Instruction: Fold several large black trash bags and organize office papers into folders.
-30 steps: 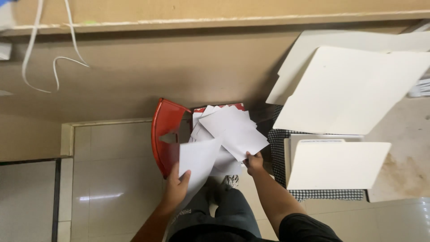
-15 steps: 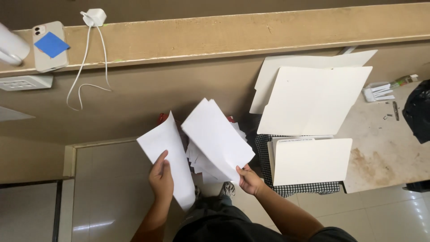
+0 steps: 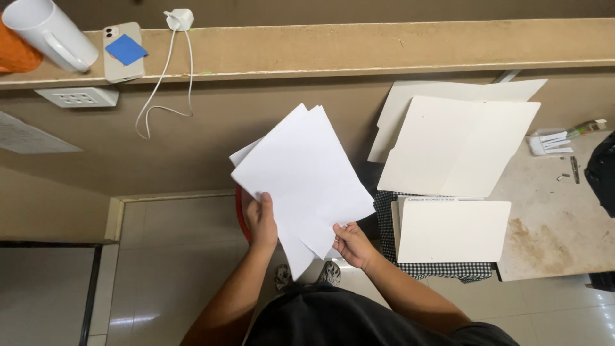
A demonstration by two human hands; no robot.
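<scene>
Both hands clamp a fanned stack of smooth white sheets (image 3: 301,176): left hand (image 3: 262,224) at its left edge, right hand (image 3: 351,245) at the near corner.

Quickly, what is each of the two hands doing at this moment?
Left hand: closed on the left edge of the white paper sheets.
Right hand: closed on the lower right edge of the same sheets.

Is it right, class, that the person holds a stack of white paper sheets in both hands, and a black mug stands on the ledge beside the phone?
Not quite. The head view shows the mug is white, not black. The rest holds: left hand and right hand hold the white paper sheets, and the phone lies beside the mug.
</scene>
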